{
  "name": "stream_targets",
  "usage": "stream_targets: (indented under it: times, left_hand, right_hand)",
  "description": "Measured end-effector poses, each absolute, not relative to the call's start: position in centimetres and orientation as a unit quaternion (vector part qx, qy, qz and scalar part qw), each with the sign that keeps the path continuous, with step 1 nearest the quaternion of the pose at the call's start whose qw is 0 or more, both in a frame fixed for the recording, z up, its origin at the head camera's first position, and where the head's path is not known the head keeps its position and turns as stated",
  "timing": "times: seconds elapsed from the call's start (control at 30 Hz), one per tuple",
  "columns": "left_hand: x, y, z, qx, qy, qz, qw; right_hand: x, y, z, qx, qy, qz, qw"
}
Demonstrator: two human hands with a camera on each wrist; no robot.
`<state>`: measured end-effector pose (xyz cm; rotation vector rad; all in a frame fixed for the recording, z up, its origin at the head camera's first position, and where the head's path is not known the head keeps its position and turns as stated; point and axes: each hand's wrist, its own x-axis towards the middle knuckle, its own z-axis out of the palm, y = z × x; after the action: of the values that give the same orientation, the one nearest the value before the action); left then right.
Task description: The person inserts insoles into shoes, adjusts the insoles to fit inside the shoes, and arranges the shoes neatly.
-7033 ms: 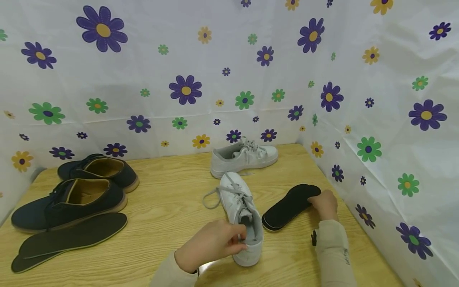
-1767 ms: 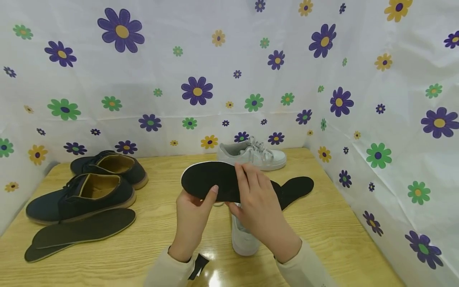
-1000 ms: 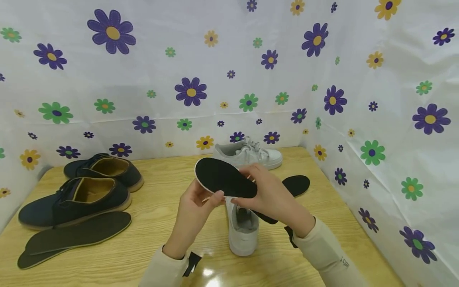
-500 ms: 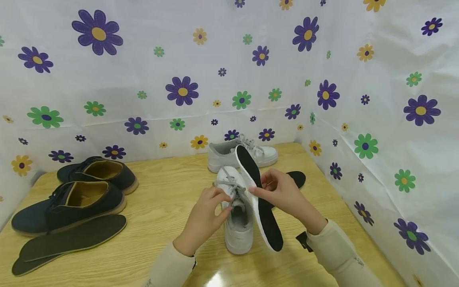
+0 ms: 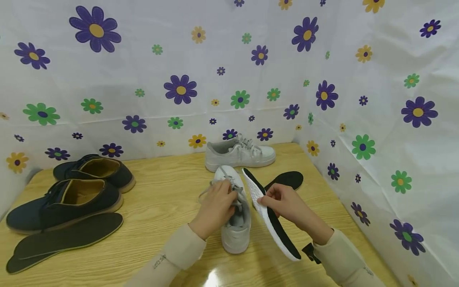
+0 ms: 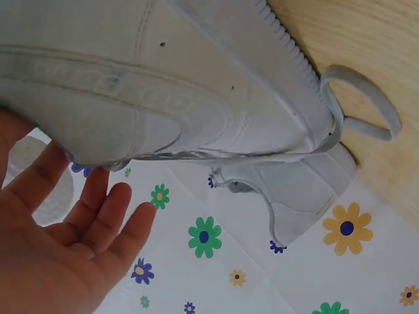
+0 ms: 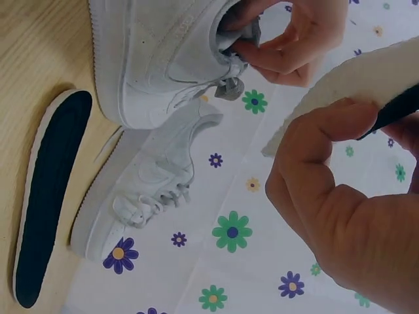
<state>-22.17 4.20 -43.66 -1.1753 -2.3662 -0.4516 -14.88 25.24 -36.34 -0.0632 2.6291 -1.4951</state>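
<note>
Pinching loose insole [image 5: 274,225] mid-length in right hand [image 5: 289,204], right of white shoe [image 5: 234,238], near end angled outward from shoe's axis; gripping tongue [image 7: 247,34] with left hand [image 5: 216,204], nearer shoe.

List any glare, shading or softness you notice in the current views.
Head: bright glare on the tabletop at the bottom edge; left wrist: slightly soft, the lettering on the white shoe's side too faint to read; right wrist: the right hand looks darker than the left hand.
</note>
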Motion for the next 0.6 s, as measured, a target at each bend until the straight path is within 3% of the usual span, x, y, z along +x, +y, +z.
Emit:
stream_targets:
  times: [0.47, 0.6]
  left_hand:
    - [-22.6, 4.3, -43.1, -0.454, -0.842, -0.19, 0.22]
    - [-22.9, 4.4, -42.7, -0.451, -0.85, -0.172, 0.21]
  right_hand:
    - [-13.1, 26.7, -35.2, -0.082, 0.86, -0.466, 0.19]
    - [-13.3, 26.0, -35.2, -0.103, 0.87, -0.437, 0.205]
